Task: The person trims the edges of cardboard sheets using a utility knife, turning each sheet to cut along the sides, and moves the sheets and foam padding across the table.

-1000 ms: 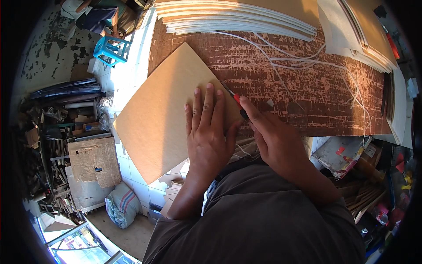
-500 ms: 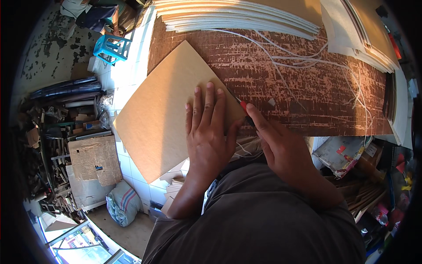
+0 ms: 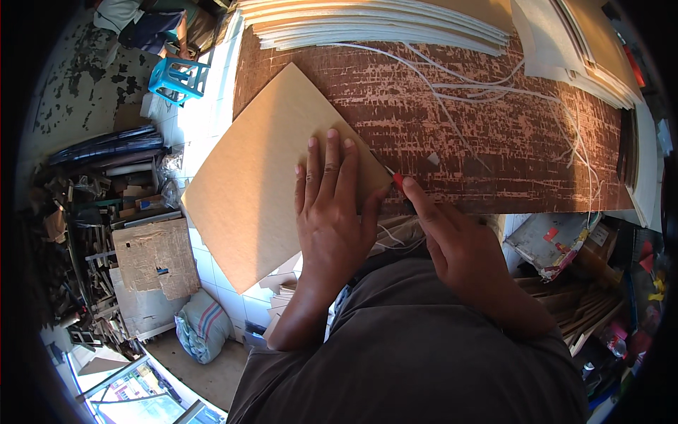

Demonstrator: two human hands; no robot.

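A tan sheet of board (image 3: 261,155) lies turned cornerwise over the left end of the scuffed brown tabletop, part of it jutting past the table's edge. My left hand (image 3: 330,201) presses flat on it, fingers stretched out and somewhat apart. In my right hand (image 3: 452,237) is a cutter knife (image 3: 397,181) with a red and black handle, the index finger laid along it. Its thin blade runs along the board's right edge, close to the near right corner. How deep the blade reaches cannot be made out.
Stacked boards with white edges (image 3: 381,32) lie at the table's far side, and more stand at the far right. White strips (image 3: 487,88) curl across the scuffed tabletop (image 3: 395,120). At left are a blue stool (image 3: 178,79), scrap wood and a stuffed sack (image 3: 203,326). Someone sits far left.
My right hand and the knife have slid slightly toward me along the board's right edge, to the near corner. The left hand stays pressed on the board; the whole view has shifted a little.
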